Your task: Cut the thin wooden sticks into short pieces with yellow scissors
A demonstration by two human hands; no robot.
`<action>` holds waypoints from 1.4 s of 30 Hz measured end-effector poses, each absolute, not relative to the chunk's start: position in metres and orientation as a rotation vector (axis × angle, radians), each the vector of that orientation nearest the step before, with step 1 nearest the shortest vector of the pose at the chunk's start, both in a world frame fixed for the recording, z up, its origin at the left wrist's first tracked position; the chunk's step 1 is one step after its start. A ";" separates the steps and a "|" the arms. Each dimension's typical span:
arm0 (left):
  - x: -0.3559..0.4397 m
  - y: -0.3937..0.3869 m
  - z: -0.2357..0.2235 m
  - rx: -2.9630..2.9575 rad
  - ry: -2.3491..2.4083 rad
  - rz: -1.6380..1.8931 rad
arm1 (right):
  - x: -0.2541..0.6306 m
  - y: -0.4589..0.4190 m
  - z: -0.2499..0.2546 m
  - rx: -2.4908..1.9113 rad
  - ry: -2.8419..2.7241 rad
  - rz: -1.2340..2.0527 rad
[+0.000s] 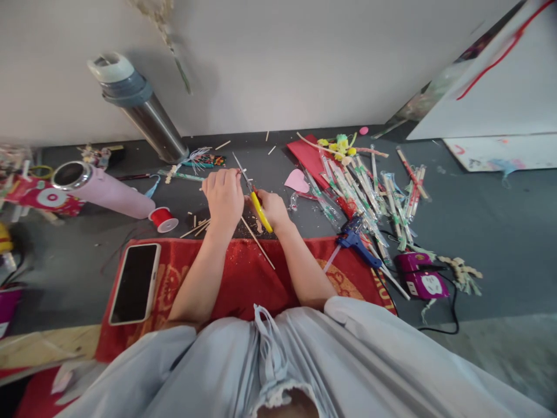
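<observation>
My right hand is closed around the yellow handles of a pair of scissors, whose blades point up and away to the left. Beside it, my left hand is curled with its back to me, and its fingers hide whatever they grip. A thin wooden stick slants from between my hands down over the red towel. Short cut stick pieces and crumbs lie around my left wrist. A pink paper heart lies to the right of my right hand.
Left stand a steel thermos, a tilted pink bottle, a red ribbon spool and a phone. Right are wrapped stick bundles, a blue glue gun and a purple power block with its cord. A wall closes the back.
</observation>
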State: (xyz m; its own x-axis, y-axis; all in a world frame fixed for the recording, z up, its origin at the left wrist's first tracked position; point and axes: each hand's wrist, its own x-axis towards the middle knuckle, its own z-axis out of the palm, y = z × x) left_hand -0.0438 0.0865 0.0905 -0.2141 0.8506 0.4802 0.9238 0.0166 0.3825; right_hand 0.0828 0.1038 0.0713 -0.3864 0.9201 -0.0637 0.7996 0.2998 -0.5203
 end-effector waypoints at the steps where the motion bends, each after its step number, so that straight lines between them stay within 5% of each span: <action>1: -0.045 0.087 0.089 -1.878 -2.156 -0.975 | 0.083 0.103 0.072 -1.574 -2.332 0.700; 16: -0.048 0.091 0.081 -1.899 -2.136 -1.029 | 0.079 0.105 0.058 -1.570 -2.196 0.871; 29: -0.057 0.093 0.080 -1.938 -2.503 -0.207 | 0.085 0.106 0.061 -1.517 -1.969 1.129; 42: -0.066 0.097 0.070 -1.931 -2.479 -0.177 | 0.088 0.106 0.069 -1.508 -2.001 1.093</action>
State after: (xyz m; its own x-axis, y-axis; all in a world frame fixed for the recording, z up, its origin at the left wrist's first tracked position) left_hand -0.0662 0.0969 0.0701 -0.2474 0.9668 0.0644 0.9661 0.2411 0.0919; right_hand 0.0879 0.1057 0.0686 -0.3341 0.9331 -0.1327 0.6157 0.1095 -0.7804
